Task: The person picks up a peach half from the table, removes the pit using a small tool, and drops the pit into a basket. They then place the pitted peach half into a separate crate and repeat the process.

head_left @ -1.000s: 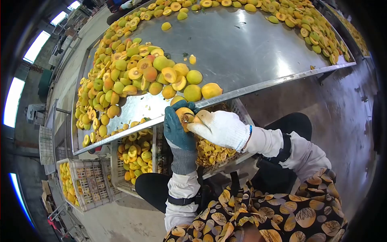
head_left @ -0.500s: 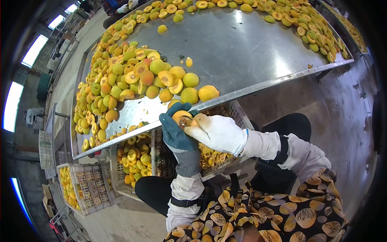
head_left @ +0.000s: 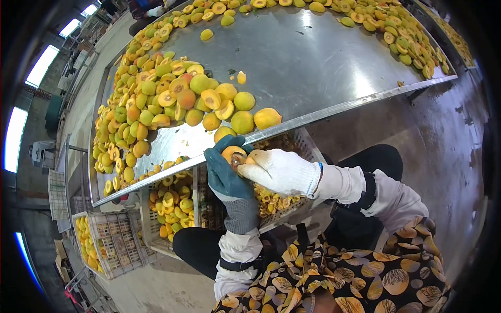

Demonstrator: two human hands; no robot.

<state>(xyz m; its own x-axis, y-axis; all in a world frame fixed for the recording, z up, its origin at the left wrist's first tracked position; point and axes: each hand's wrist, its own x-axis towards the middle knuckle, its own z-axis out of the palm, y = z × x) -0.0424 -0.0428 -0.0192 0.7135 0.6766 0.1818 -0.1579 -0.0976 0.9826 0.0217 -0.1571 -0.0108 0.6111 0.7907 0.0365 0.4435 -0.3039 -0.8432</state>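
My left hand (head_left: 225, 175), in a dark green coated glove with a grey cuff, is closed around a halved yellow peach (head_left: 229, 151). Its cut side faces right and shows a brown middle. Against that cut face, my right hand (head_left: 279, 169) in a white knit glove has its fingers pinched, thumb at the pit. A small curved, shiny edge shows at the pit; what the right fingers grip is mostly hidden. Both hands are just off the near rim of the metal table (head_left: 313, 119), above the crates. Several peaches (head_left: 242, 122) lie on the table just beyond.
A big heap of halved peaches (head_left: 141, 115) covers the table's left side, with more along the far edge. Below the rim stand a crate of peach halves (head_left: 195, 201) and a crate of scraps (head_left: 308, 151). Another crate (head_left: 117, 245) is farther left. Another person's gloved hand (head_left: 156, 11) shows at top left.
The view has shifted slightly, so the table and fruit sit a little farther left. Both hands stay together at the peach half, with only a slight change in the fingers.
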